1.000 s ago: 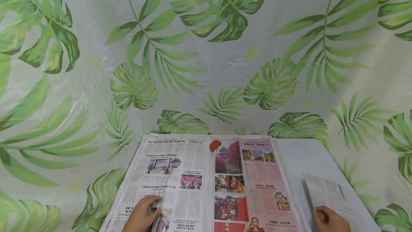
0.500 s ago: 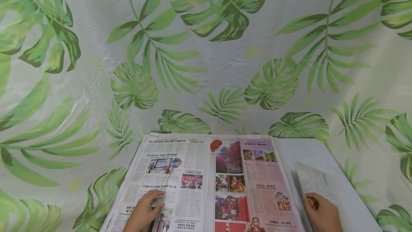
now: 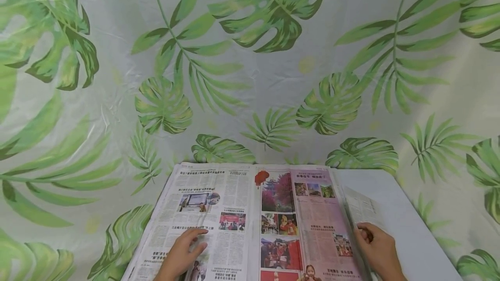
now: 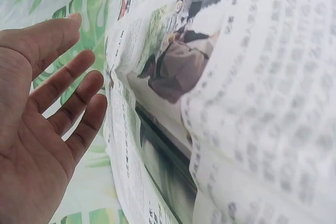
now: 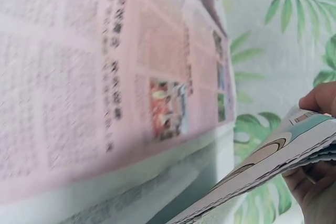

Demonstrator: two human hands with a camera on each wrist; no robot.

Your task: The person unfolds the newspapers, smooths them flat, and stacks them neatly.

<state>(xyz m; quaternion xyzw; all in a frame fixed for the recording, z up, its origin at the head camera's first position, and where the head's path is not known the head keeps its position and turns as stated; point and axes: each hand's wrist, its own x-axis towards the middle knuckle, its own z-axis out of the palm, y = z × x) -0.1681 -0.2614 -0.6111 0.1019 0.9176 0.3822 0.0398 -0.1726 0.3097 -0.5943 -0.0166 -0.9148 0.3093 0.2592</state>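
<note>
Covering the background in the head view, a pale grey, faintly shiny sheet printed with green leaves (image 3: 273, 92) rises behind a smooth white table (image 3: 414, 237), whose surface shows on the right. The left hand (image 3: 182, 253) blocks print on the near part of the left page, and the right hand (image 3: 376, 246) hides the near part of a thin, tilted bundle of grey-white newsprint sheets (image 3: 363, 207). The broad open paper newspaper (image 3: 253, 211) lies spread on the table, left of that bundle; its left page carries black columns and small colour photos, its right page a row of photos, a red lantern and a pink tint. In the left wrist view, the leafy sheet shows behind the left hand, whose fingers are spread and gently bent, gripping nothing; whether they touch the paper cannot be told. Beside them the newsprint buckles into a soft ridge along a dark slanting strip, with a photo of a brown-clothed figure and blurred print. In the right wrist view, the right hand pinches the bundle, thumb on one side and fingers on the other; its layered edges look ragged, its face bears curved brown lines and pale blue, and the pink page lies left of it.
</note>
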